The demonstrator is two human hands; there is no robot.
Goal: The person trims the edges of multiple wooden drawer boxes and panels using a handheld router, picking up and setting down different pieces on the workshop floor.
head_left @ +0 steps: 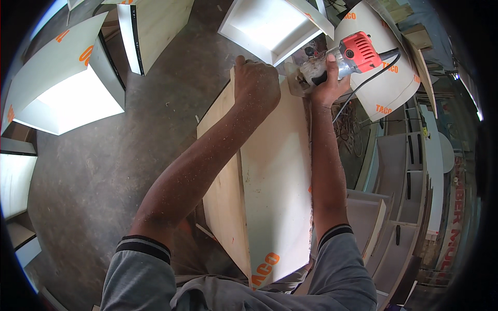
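A long pale board with a white face (272,186) and a bare plywood side (220,192) lies lengthwise below me, orange print near its lower end. My left hand (257,85) is closed over the board's far end, gripping it. My right hand (329,85) is closed round the metal body of a red-topped power trimmer (358,52) with a clear base, held at the far right corner of the board, along a rough edge. A black cord runs from the tool down to the right. Whether the tool's bit touches the board, I cannot tell.
White cabinet boxes stand on the concrete floor (104,181) at left (78,98) and top centre (259,26). A printed panel (389,96) lies upper right, above tangled cords (347,140). Open cabinet frames (394,181) and stacked boards line the right side.
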